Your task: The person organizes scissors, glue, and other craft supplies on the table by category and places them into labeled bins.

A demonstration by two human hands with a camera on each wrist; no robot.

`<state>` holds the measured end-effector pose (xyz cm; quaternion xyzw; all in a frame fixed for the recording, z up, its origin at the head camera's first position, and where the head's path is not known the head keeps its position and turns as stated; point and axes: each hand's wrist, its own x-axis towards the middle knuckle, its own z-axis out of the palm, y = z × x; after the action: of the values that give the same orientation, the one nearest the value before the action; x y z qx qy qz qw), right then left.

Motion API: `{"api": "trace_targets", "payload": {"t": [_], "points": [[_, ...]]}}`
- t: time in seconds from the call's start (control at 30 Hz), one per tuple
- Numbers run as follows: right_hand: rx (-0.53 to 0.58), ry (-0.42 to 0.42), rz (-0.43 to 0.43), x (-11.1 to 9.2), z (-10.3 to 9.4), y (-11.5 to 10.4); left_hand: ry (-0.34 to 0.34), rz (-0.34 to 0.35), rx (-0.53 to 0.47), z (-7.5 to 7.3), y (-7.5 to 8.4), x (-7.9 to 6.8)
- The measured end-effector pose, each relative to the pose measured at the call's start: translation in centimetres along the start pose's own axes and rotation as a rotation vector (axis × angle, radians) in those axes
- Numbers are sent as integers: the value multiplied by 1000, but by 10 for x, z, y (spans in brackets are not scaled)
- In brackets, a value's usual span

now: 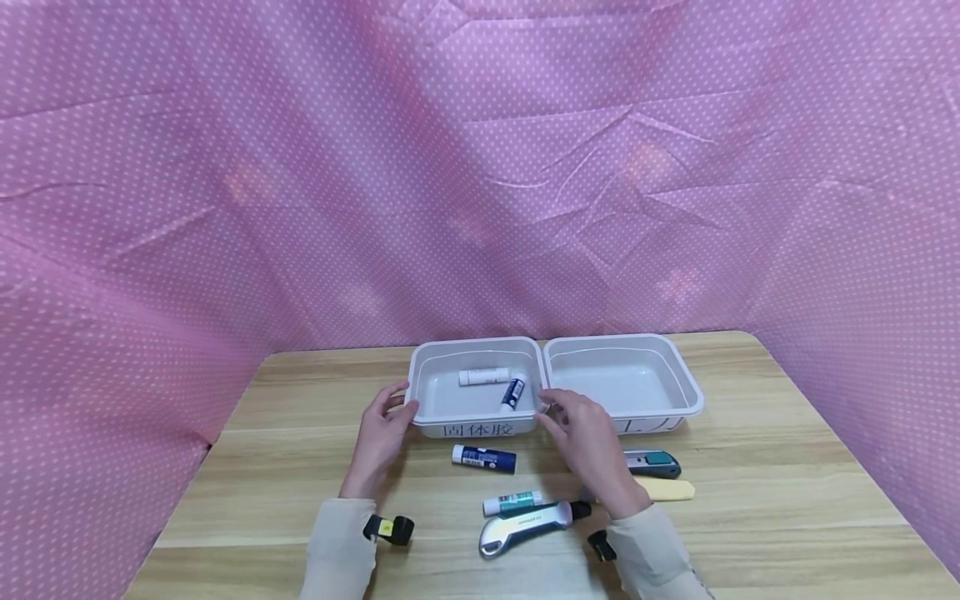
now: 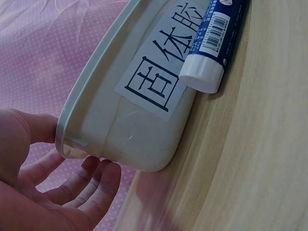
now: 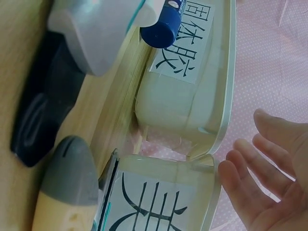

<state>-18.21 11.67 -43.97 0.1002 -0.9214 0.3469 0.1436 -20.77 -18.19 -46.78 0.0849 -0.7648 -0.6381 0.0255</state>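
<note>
My left hand (image 1: 382, 429) grips the left end of a white plastic bin (image 2: 144, 139), thumb at the rim and fingers curled under it. A label with black characters is on the bin's front. Inside lie a white glue stick (image 1: 483, 377) and a blue-and-white glue stick (image 1: 513, 392). At the gap between this bin and a second white bin (image 1: 622, 417), my right hand (image 1: 588, 437) has loosely bent fingers with nothing between them; the right wrist view shows its thumb apart from the rim. A blue glue stick (image 1: 483, 458) lies before the left bin.
Nearer on the wooden table (image 1: 247, 500) lie a green-and-white glue stick (image 1: 513, 502) and a silver-and-black utility knife (image 1: 525, 527). A teal-and-grey cutter (image 1: 656, 462) and a yellow-handled cutter (image 1: 667, 489) lie partly behind my right hand. Pink dotted cloth (image 1: 480, 183) hangs behind.
</note>
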Motion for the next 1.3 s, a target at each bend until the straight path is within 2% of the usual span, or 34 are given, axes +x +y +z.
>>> {"api": "trace_targets", "payload": {"t": [0.53, 1.03, 1.3], "points": [[2, -12, -3, 0, -3, -2, 6, -11, 4, 0, -1, 2], [-18, -59, -97, -4, -1, -8, 1, -33, -7, -1, 1, 0], [-17, -101, -183, -6, 1, -9, -4, -37, -14, -1, 1, -1]]}}
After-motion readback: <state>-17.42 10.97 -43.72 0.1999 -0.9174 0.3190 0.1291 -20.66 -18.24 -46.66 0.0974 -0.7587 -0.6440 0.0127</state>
